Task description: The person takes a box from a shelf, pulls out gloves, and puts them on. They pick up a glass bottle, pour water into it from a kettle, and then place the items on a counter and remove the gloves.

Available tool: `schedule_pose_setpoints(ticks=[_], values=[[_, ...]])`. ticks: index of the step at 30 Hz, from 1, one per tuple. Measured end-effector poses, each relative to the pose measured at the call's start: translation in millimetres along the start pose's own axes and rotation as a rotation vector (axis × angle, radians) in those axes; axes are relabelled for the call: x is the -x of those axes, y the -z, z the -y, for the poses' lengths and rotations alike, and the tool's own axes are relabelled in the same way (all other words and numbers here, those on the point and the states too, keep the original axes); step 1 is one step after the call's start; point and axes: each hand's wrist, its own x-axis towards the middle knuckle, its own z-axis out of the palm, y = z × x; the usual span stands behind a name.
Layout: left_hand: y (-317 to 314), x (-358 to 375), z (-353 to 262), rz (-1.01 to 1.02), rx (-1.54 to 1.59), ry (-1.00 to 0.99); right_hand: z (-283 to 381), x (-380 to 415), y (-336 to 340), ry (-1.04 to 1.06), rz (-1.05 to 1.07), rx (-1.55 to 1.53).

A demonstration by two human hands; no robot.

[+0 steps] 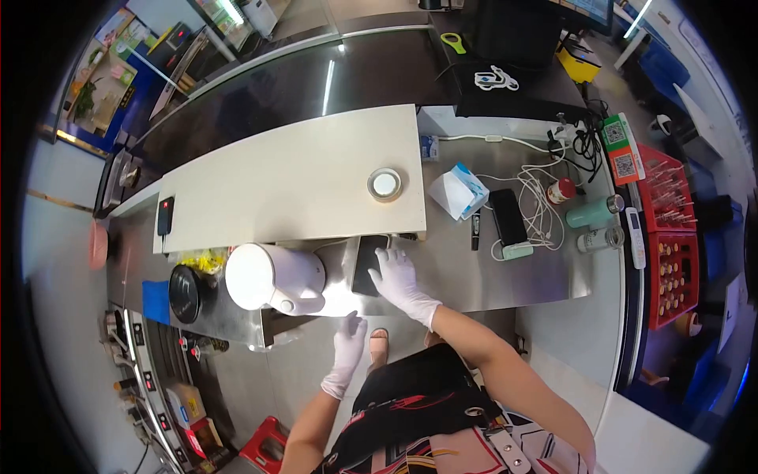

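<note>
Head view, right hand (397, 278) flat, unclenched on dark tablet (368, 265), left hand (348, 341) loose — white kettle (272, 278) beside.

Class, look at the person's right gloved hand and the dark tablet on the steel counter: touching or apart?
Touching. The head view shows the right hand lying flat over the dark tablet, fingers overlapping its edge with no gap visible.

Both hands wear thin white gloves, smooth and rubbery-looking. Under the right hand (397, 275) fingertips lies a glossy black flat device (368, 265), on a brushed steel counter (489, 276) that reflects dully. Just beyond the left hand (348, 340) fingers stands a white kettle (272, 276) of matt, smooth plastic. Farther off, a pale matt board (292, 182) and a dark, shiny countertop (316, 87).
</note>
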Motion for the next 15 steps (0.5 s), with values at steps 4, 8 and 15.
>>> schedule_pose_setpoints(ticks=[4, 8, 15], values=[[9.8, 7.5, 2.5, 0.178, 0.060, -0.091, 29.1, -38.6, 53.6, 0.153, -0.467, -0.106], [22.2, 13.7, 19.7, 0.258, 0.014, -0.135, 32.5, -115.0, 102.6, -0.052, -0.274, 0.131], [50.8, 27.6, 49.5, 0.366, -0.095, -0.215, -11.8, -50.5, 146.3, -0.101, -0.385, -0.194]])
